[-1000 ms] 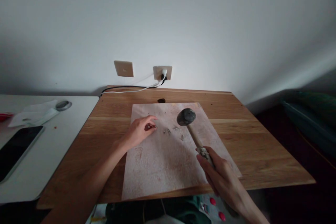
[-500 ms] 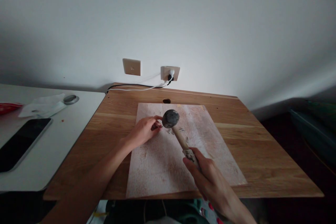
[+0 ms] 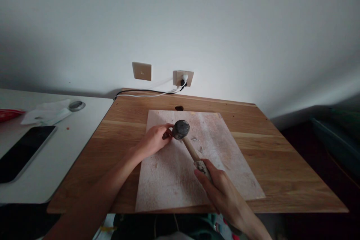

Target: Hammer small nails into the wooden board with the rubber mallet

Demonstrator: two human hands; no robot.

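My right hand (image 3: 222, 187) is wrapped round the handle of a rubber mallet (image 3: 181, 129) with a black head and a wooden shaft. The mallet's head is over the pale, stained board (image 3: 165, 180), right beside the fingers of my left hand (image 3: 154, 139). Those fingers are closed on a small dark brown piece (image 3: 167, 134), partly hidden by the fingers and the mallet head; its kind cannot be made out. A few small thin scraps (image 3: 194, 139) lie on the board just right of the mallet head.
The board lies on a wooden desk (image 3: 270, 165) against the wall. Cables (image 3: 146, 95) run along the back to a wall socket (image 3: 184, 78). On the white table (image 3: 75, 135) at left are a phone (image 3: 25, 150), a tape roll (image 3: 77, 105), white tissue (image 3: 46, 113) and a red packet (image 3: 9, 114).
The mallet head has shifted slightly down and left, closer to the small piece in my left fingers. My left hand has stayed nearly still.
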